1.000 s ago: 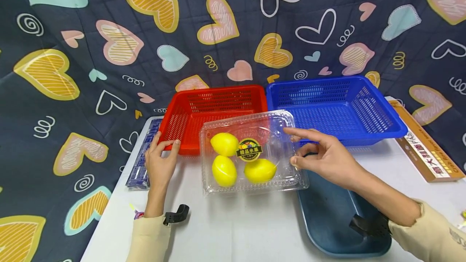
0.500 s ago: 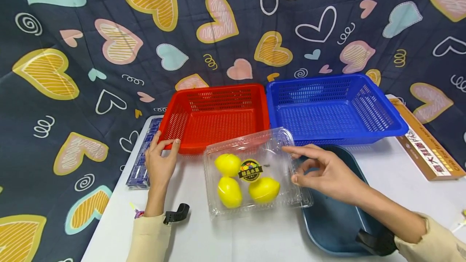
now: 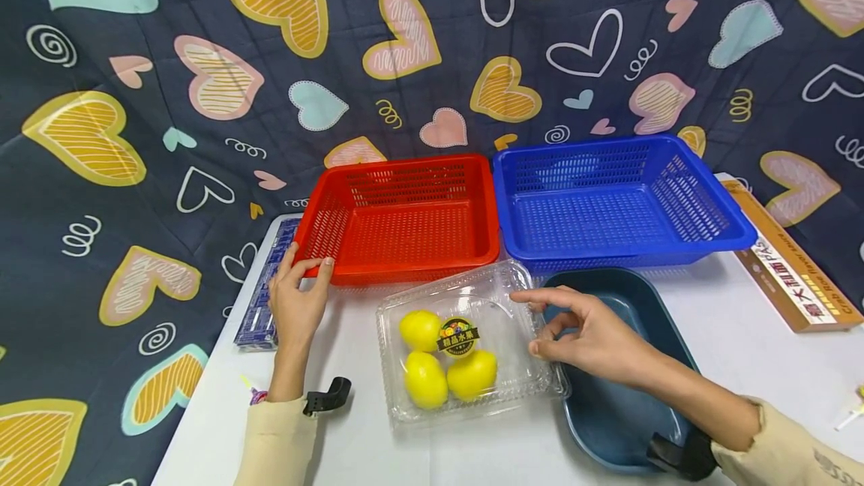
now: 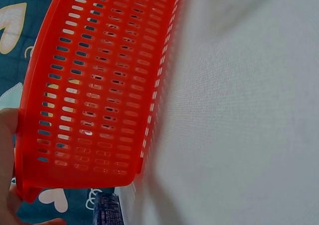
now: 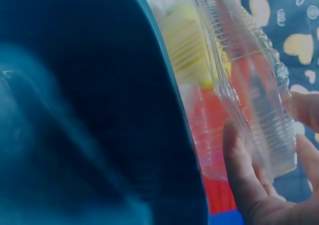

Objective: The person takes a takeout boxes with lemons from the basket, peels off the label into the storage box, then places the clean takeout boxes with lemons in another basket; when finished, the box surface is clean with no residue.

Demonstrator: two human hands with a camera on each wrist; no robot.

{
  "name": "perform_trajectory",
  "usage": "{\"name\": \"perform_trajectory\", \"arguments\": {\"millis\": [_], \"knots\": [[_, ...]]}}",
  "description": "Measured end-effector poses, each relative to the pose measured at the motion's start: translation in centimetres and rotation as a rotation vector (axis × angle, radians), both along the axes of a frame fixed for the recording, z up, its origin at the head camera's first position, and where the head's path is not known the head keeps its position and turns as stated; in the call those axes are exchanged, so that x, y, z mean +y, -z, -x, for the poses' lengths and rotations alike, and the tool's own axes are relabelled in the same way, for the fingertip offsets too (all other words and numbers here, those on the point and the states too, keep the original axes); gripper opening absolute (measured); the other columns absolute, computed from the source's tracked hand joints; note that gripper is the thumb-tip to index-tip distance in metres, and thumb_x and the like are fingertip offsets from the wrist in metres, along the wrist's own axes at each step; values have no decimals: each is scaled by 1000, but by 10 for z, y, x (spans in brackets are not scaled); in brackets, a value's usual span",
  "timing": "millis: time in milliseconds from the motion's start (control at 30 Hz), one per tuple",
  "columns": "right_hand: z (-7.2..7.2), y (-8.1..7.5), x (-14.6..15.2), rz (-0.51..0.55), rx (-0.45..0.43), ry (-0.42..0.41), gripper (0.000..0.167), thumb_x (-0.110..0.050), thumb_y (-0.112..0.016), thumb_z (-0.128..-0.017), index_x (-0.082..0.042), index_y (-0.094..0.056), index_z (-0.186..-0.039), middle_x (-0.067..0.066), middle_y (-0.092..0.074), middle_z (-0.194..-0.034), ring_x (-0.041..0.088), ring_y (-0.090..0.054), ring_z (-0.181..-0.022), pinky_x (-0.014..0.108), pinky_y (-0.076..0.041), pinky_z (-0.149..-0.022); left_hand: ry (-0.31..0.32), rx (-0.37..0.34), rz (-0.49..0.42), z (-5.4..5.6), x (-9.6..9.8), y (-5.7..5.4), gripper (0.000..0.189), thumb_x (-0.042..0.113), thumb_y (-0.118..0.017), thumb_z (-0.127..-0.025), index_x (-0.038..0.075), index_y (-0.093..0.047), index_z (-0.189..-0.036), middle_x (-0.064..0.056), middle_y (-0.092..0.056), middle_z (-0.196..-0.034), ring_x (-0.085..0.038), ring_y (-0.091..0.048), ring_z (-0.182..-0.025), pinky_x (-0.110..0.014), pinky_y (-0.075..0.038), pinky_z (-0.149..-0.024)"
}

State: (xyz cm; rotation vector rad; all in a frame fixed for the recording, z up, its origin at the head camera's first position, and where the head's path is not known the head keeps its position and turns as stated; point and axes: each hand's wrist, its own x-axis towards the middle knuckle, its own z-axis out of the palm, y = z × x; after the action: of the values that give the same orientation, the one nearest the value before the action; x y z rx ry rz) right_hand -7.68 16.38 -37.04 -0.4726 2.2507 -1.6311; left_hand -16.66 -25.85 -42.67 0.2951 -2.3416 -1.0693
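One transparent rectangular plastic box [image 3: 498,337], with ribbed edges, is at the near middle of the scene, over the white table [image 3: 364,452]; I cannot tell if it fully rests there. Its lid carries one round black and gold label [image 3: 459,337], and inside are three bright yellow lemons [image 3: 427,381], gathered toward its left part. The right hand [image 3: 589,336] holds the right end of this box between thumb and fingers, with a narrow opening. The left hand [image 3: 299,298] touches the near left corner of one red plastic basket [image 3: 398,274], thumb and fingers apart; whether they grip it, I cannot tell. One blue plastic basket [image 3: 628,252] stands just right of the red one. Nearer, one dark teal tray [image 3: 624,418] lies at the right, below the right hand. Farther right lies one long brown cardboard carton [image 3: 790,268].
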Motion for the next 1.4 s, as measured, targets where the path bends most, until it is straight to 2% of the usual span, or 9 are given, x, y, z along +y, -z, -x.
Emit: {"name": "perform_trajectory", "arguments": {"millis": [167,367,500,600,667,933,1167,1333,1400], "knots": [[5,-1,2,-35,-32,-39,63,-20,-82,-85,-20,-57,-143,24,-51,-138,16,-65,-75,26,-52,-60,2,7,3,-1,0,-1,32,37,-73,-92,7,-78,-103,-3,-51,-156,-43,-46,-136,-67,-27,-112],[16,-1,12,-65,-55,-183,70,-19,-81,-86,-17,-50,-150,30,-49,-138,19,-69,-79,28,-58,-71,3,4,10,1,0,-1,31,37,-73,-92,9,-79,-102,-2,-51,-156,-43,-45,-139,-68,-26,-112],[21,2,19,-110,-48,-250,72,-19,-82,-85,-17,-49,-150,28,-52,-136,13,-62,-66,24,-53,-61,5,5,12,1,0,-2,30,37,-73,-92,9,-79,-101,-2,-51,-156,-44,-45,-139,-69,-26,-112],[22,6,20,-142,-14,-247,71,-22,-84,-84,-19,-52,-147,26,-55,-133,8,-48,-54,22,-43,-50,7,3,12,1,1,-2,30,37,-73,-92,9,-79,-102,-2,-51,-156,-44,-46,-139,-70,-26,-111],[22,7,19,-156,6,-236,70,-23,-84,-83,-20,-53,-146,25,-57,-132,6,-43,-52,22,-39,-47,7,3,14,1,0,-2,30,37,-73,-92,9,-79,-102,-2,-51,-156,-44,-45,-139,-70,-26,-111],[20,10,9,-150,19,-210,72,-23,-85,-82,-21,-53,-146,26,-58,-133,4,-35,-49,21,-34,-44,1,1,16,1,-1,-3,30,37,-73,-92,9,-79,-102,-2,-52,-156,-45,-46,-138,-70,-27,-111],[20,14,3,-173,51,-198,71,-26,-86,-81,-20,-55,-144,22,-63,-128,3,-31,-48,21,-33,-45,3,-9,18,-1,-2,-3,30,38,-73,-92,10,-79,-102,-1,-52,-156,-45,-45,-139,-71,-27,-111],[21,15,2,-218,90,-209,70,-28,-86,-82,-20,-55,-144,20,-65,-128,8,-36,-52,22,-34,-49,6,-13,24,0,-2,-2,31,38,-73,-92,10,-79,-103,-1,-51,-156,-45,-45,-139,-71,-27,-109],[21,15,1,-236,107,-215,69,-30,-85,-82,-21,-55,-144,20,-65,-129,12,-51,-65,22,-38,-53,8,-14,29,0,-2,-1,31,38,-73,-93,10,-79,-103,-1,-51,-157,-45,-45,-139,-71,-27,-109]]}}
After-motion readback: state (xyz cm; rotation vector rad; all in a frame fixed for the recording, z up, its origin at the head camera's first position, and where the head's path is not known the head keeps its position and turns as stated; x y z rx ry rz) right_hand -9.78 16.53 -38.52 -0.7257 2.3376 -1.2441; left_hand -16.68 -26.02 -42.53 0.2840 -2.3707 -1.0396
